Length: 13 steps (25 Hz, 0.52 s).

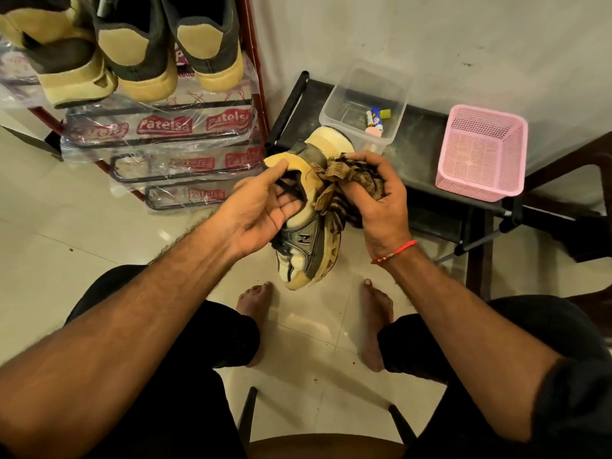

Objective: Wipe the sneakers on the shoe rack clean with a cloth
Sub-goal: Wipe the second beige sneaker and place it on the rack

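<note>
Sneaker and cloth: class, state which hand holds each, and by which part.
Left hand holds the sneaker at its collar and laces. Right hand bunches the striped cloth against its side.

left hand [265, 207] holding sneaker [306, 233], right hand [377, 190] gripping cloth [344, 175]

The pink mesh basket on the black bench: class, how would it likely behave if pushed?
The pink mesh basket looks like thin perforated plastic and seems empty, so probably light and easy to slide. Its walls may flex somewhat. Flat-based, it seems unlikely to roll, though a high push might tip it.
</note>
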Motion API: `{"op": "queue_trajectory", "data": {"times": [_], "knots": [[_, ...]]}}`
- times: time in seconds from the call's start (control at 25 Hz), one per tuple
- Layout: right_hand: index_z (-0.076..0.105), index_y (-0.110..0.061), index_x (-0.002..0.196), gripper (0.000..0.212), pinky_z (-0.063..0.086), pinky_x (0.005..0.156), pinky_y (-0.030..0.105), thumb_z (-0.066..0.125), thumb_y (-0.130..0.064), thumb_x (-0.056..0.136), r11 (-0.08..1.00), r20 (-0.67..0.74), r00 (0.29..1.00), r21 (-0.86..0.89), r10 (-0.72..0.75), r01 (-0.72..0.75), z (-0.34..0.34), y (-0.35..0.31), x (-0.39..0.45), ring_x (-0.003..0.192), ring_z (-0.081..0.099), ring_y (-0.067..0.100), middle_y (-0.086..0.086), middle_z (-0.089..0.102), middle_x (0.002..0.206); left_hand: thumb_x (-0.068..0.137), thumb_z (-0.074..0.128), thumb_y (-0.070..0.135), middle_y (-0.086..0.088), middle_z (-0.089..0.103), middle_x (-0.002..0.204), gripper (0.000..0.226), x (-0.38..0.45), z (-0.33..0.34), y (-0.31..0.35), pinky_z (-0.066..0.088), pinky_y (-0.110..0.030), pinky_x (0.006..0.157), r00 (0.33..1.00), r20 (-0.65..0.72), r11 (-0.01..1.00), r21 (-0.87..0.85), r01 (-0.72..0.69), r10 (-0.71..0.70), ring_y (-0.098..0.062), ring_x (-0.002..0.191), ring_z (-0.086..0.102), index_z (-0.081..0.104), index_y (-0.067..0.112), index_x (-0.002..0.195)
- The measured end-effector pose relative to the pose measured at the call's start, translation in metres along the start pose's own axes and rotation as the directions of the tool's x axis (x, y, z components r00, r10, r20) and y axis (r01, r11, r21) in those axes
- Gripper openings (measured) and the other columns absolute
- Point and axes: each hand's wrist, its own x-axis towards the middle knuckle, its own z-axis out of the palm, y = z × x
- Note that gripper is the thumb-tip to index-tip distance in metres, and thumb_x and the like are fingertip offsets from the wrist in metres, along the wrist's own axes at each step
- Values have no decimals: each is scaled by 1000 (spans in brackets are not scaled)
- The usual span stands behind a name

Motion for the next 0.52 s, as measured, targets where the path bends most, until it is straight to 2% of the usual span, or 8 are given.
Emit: {"op": "queue_trajectory", "data": {"times": [0.08,0.12,0.16,0.2,0.24,0.32,0.4,0.52], "knots": [[65,-17,110,31,54,98,51,66,5,89,989,-68,996,145,53,-43,1,-2,-3,107,66,24,2,69,109,103,55,37,-16,72,113,40,-3,0,3,61,-37,88,995,46,865,492,-100,88,-27,102,72,59,4,125],[65,-17,109,31,54,97,51,65,6,88,975,-89,993,215,75,-54,4,-3,-3,105,66,22,-2,71,106,101,55,45,-16,70,107,45,-4,-2,2,61,-38,80,986,101,545,823,-158,132,-30,97,70,57,5,120],[65,-17,108,31,54,97,49,64,7,88,960,-109,990,274,93,-60,6,-4,-3,103,67,21,-4,72,103,101,52,50,-12,67,97,46,-5,-3,1,55,-34,68,970,193,121,970,-212,149,-28,88,66,56,6,113],[65,-17,107,31,54,97,48,64,7,88,947,-124,987,315,104,-60,8,-5,-2,102,67,20,-4,72,101,101,50,52,-6,62,90,44,-7,-1,1,48,-29,61,947,286,-178,949,-259,145,-23,81,62,55,9,107],[65,-17,107,30,54,96,48,64,6,88,943,-136,985,330,103,-53,9,-5,-1,101,67,20,-4,73,101,101,48,51,-3,61,88,42,-11,3,1,45,-28,60,925,359,-303,901,-309,123,-19,78,60,54,10,104],[66,-18,107,29,54,96,49,65,4,88,959,-118,990,282,77,-41,10,-5,-1,104,66,23,0,71,105,101,48,49,-4,61,85,40,-12,6,2,47,-31,61,894,422,-344,870,-353,150,-19,75,59,56,11,98],[66,-19,109,28,54,98,51,67,0,89,984,-71,995,171,72,-59,10,-3,-1,108,66,26,8,68,112,100,52,47,-1,56,75,39,-6,-1,0,43,-33,56,893,390,-230,912,-341,224,-17,66,53,54,11,86],[65,-22,115,29,46,104,40,67,-13,87,950,84,995,-304,-48,72,15,1,-1,113,60,22,4,64,116,96,60,51,-9,56,73,54,10,-16,-8,37,-34,59,938,109,272,940,-204,329,-20,64,48,58,-3,92]]}}
